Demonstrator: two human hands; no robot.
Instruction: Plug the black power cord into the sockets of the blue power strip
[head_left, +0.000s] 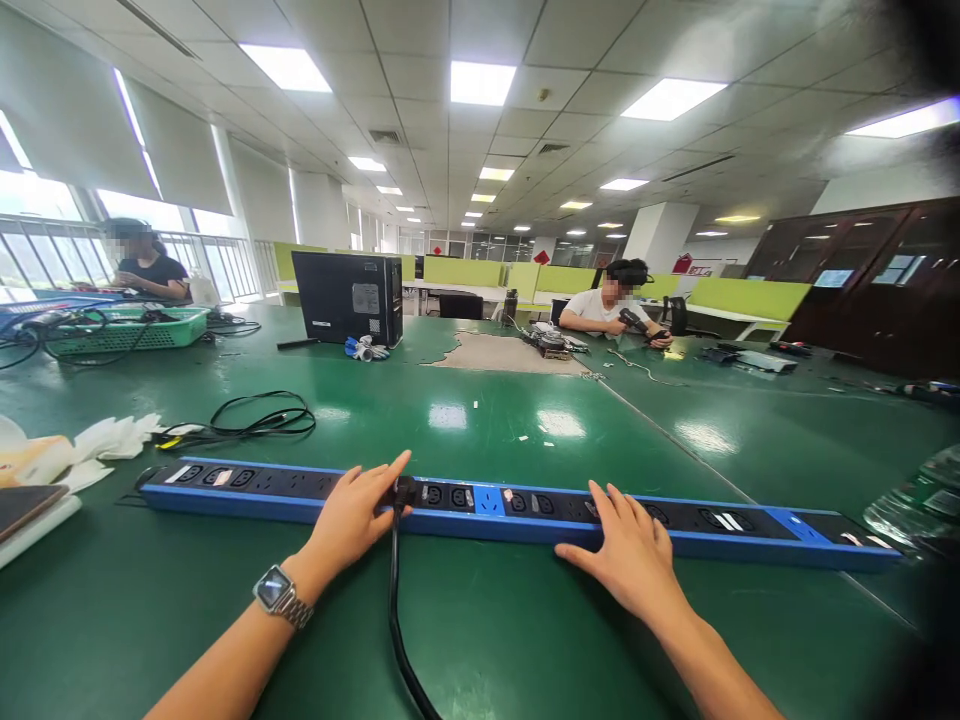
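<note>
A long blue and black power strip [487,503] lies across the green table [465,420] in front of me. My left hand [352,515] rests flat on it, fingers stretched out, beside a black plug [403,492] seated in one socket. The plug's black cable [395,620] runs down toward me. My right hand [630,550] lies open on the strip further right, fingers spread over the sockets. A metal watch [279,594] is on my left wrist.
A coiled black cable [259,418] and white tissues [112,438] lie at the left. A black computer case [349,297] and a green basket [127,328] stand further back. Two other people sit at the far side. A clear plastic item [919,500] is at the right edge.
</note>
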